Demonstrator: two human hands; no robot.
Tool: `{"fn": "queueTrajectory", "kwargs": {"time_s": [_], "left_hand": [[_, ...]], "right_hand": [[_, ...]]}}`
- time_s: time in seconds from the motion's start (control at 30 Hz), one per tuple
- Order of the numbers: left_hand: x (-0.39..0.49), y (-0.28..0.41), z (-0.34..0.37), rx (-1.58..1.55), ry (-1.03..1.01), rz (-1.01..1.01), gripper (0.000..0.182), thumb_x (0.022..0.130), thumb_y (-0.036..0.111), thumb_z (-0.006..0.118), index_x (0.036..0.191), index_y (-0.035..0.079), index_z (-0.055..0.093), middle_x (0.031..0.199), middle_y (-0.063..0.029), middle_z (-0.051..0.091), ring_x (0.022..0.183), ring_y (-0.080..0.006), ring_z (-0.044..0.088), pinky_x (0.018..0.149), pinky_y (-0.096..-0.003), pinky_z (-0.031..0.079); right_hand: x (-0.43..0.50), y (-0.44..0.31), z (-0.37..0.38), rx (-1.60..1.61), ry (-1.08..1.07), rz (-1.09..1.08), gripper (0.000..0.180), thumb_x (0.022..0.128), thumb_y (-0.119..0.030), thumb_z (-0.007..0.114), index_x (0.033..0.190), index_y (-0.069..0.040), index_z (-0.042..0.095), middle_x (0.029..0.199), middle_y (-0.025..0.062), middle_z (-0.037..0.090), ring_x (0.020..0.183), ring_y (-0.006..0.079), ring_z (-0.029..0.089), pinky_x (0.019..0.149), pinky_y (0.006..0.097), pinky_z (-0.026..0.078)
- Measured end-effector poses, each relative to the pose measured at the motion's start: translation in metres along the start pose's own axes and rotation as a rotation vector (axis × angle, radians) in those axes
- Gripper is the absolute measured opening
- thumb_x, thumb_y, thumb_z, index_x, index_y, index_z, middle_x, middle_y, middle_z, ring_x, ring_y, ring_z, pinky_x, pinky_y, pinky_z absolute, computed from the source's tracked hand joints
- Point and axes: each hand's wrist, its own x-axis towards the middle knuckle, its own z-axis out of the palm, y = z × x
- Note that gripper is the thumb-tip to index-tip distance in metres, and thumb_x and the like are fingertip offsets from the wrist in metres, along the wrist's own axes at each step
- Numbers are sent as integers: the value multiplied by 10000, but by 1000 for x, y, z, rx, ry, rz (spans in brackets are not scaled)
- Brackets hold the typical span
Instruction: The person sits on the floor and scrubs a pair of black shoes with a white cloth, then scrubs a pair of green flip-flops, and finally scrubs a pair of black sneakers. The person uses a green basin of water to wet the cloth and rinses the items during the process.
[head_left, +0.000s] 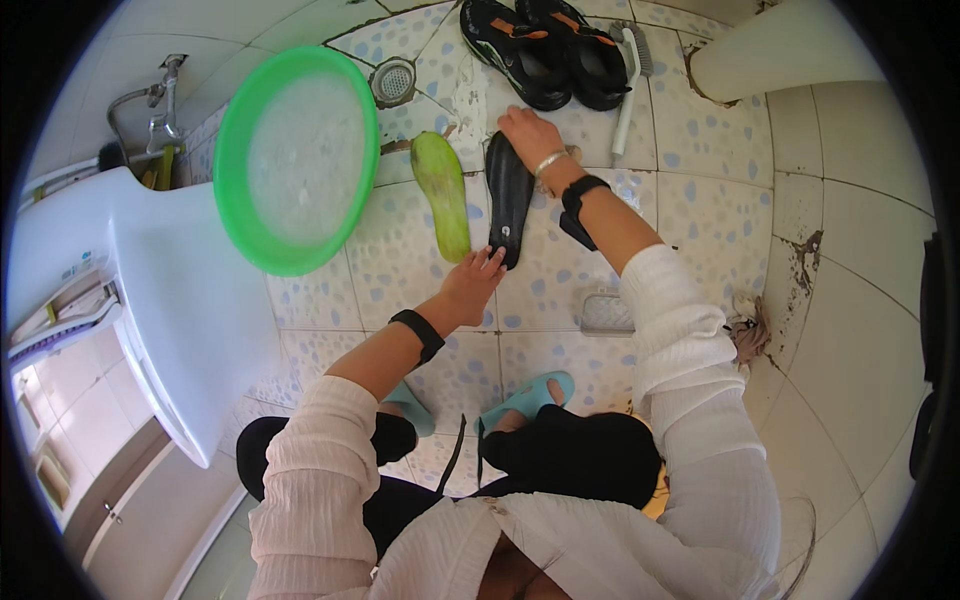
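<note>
A black insole (511, 195) lies lengthwise on the tiled floor, its narrow end towards me. My left hand (474, 285) touches that near end with its fingertips. At the far end, my right hand (531, 139) rests over the insole's right edge, fingers bent; whether they grip it is hidden. Just left of the black insole lies a yellow-green insole (441, 196), with no hand around it. A pair of black shoes (551, 52) with orange tabs stands beyond my right hand, and a white-handled scrub brush (628, 97) lies beside them.
A green basin (225, 161) of foamy water stands at left, near a floor drain (393, 81) and a white washing machine (202, 300). A clear plastic soap dish (606, 313) lies at right, a crumpled cloth (748, 330) by the wall. A thick white pipe (787, 52) rises at far right.
</note>
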Motion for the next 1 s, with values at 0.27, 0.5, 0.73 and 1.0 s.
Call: {"fn": "queueTrajectory", "kwargs": {"time_s": [0.27,0.5,0.73,1.0], "left_hand": [[5,-18,0,-88,-159,69,867,616,267,678,1395,44,371,1434,-179,321,1284,-353,356,1106,-395,260],[15,-31,-15,-82,-86,218,650,614,213,673,1229,50,536,1294,-182,460,1153,-341,485,905,-402,459],[122,-93,-69,265,635,401,356,810,120,538,1160,170,574,1117,-23,553,1107,-231,501,974,-437,376],[132,-118,-79,64,428,380,282,777,32,575,1021,162,628,954,-108,602,935,-292,603,924,-458,439]], "right_hand": [[-99,-61,-1,211,-101,148,133,816,-99,520,947,-99,538,921,91,523,867,275,586,703,382,504],[-48,-62,-63,413,311,523,192,796,-12,540,968,-78,591,941,111,548,860,338,570,712,407,483],[-109,-118,-179,418,153,640,253,790,22,539,1016,-75,597,953,98,551,798,280,608,678,325,493],[-146,-167,-273,272,106,831,231,760,62,552,959,-38,613,917,85,545,773,221,593,673,290,481]]}}
